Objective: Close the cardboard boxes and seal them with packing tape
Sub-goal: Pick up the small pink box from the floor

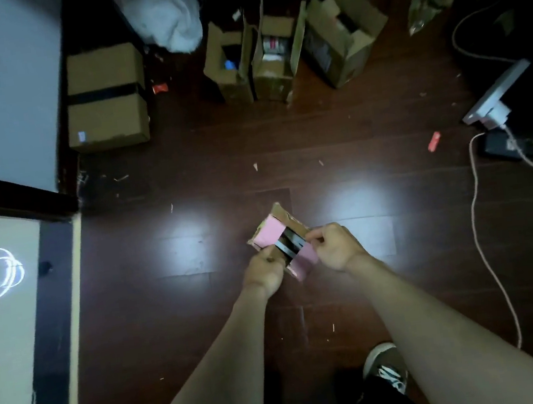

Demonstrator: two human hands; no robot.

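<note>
Dark floor (206, 162): three open boxes (273, 53), one sealed box (106, 97).

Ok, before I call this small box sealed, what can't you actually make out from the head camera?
- Small pink-topped box: its near end is hidden behind the left hand and right hand.
- Black tape: blurred, ends covered by fingers; adhesion unreadable.
- Tape roll: none visible.
- Three open boxes: contents dark and too small to identify.
</note>
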